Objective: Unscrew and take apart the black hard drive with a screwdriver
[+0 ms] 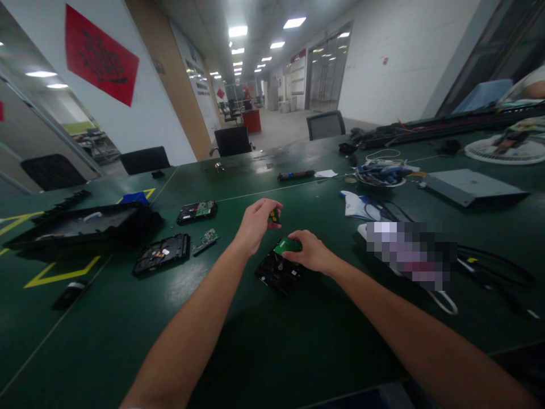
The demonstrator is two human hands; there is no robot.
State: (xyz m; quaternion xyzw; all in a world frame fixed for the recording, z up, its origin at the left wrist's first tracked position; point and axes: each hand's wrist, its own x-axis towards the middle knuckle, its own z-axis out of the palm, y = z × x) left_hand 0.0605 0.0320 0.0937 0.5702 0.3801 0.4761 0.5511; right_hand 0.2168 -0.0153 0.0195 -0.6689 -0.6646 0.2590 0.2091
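A black hard drive (276, 275) lies on the table in front of me. Over its upper part is a green circuit board (288, 245), pinched at its right end between the thumb and fingers of my right hand (310, 251). I cannot tell whether the board touches the drive. Just beyond, my left hand (258, 222) is raised with its fingers closed around a small black-and-yellow object (273, 215). Most of that object is hidden, so its kind is unclear. To the left are two more drives, one with a green board (197, 212) and one dark (162, 254), plus a loose circuit board (206, 241).
A black tray-like casing (80, 230) stands on the green table at left. Rightward lie a pixelated item (409, 253), black cables (496, 272), a bowl of cables (380, 173) and a grey box (476, 186). A dark cylindrical tool (296, 175) lies farther back. Someone's arm (534, 85) shows at far right.
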